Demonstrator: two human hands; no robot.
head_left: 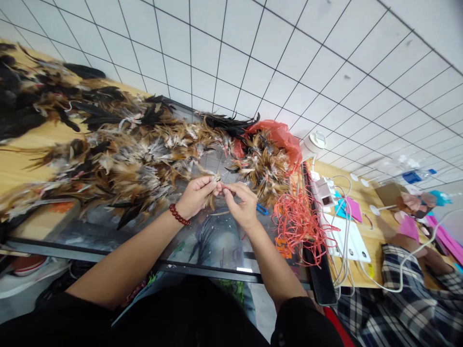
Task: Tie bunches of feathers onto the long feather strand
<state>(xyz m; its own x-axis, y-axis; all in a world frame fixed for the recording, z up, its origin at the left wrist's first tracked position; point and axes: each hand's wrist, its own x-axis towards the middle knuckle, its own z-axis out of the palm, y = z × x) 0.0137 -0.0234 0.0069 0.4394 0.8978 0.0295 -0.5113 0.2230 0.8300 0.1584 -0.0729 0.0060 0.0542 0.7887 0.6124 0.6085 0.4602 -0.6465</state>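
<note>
My left hand (pixel 199 193), a dark red bead bracelet (pixel 180 215) on its wrist, is closed on a small bunch of brown feathers (pixel 211 200). Right beside it, my right hand (pixel 241 205) pinches with thumb and forefinger at the base of the bunch. What lies in that pinch is too small to make out; a reddish spot shows there. Both hands are above a glass-topped surface (pixel 217 161). Many brown and white feather bunches (pixel 137 159) spread out to the left. More bunches (pixel 265 166) lie in and before a red plastic bag (pixel 280 137).
A tangle of red string (pixel 298 221) lies to the right, near a power strip with plugs (pixel 323 193) and white cables. Black feathers (pixel 18 106) cover the far left. A white lidded container (pixel 314 142) stands by the tiled wall. At right sits another person in a plaid sleeve (pixel 401 274).
</note>
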